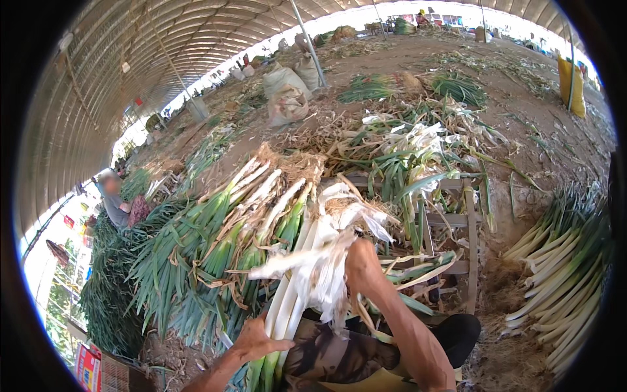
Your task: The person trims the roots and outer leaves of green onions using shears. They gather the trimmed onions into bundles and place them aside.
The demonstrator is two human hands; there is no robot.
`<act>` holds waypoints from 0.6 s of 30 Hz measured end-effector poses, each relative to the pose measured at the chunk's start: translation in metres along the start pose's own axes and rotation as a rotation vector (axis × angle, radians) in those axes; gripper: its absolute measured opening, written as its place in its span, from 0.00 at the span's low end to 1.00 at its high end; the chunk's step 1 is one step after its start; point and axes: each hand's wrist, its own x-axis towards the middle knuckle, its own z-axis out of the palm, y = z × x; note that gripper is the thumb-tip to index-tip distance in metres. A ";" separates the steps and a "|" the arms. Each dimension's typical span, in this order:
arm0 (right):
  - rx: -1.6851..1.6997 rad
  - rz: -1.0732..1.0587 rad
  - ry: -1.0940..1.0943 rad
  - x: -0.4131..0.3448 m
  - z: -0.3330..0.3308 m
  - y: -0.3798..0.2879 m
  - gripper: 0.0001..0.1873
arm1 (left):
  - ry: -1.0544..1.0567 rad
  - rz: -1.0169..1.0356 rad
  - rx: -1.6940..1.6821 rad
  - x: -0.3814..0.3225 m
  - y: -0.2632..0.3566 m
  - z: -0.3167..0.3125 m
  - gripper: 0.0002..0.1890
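Observation:
Several long white-stalked green onions (285, 313) slant across my lap, roots pointing away from me. My left hand (257, 339) grips them low down, where white turns to green, with the thumb across the stalks. Higher up, my right hand (363, 268) is closed on loose, papery outer skins (325, 279), which hang beside the stalks and are partly blurred. The fingertips of that hand are hidden. Just left of the stalks lies a large heap of untrimmed green onions (220, 230), with dry brown leaves and matted roots.
A wooden rack (471, 245) draped with stripped leaves (416, 147) stands ahead to the right. Clean-stalked green onions (563, 289) lie on the ground at far right. Filled sacks (288, 100) stand farther back by a metal pole (308, 41). Another person (117, 203) sits at left.

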 end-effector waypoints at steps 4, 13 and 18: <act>-0.223 0.304 0.245 0.059 -0.029 0.055 0.22 | 0.039 0.025 0.092 -0.009 -0.016 0.004 0.51; 0.655 0.166 0.013 0.018 -0.140 0.089 0.08 | 0.031 -0.096 -0.327 -0.016 -0.030 -0.014 0.39; -0.502 -0.327 -0.218 -0.010 -0.074 0.024 0.13 | 0.096 -0.113 -0.363 -0.019 -0.018 -0.020 0.34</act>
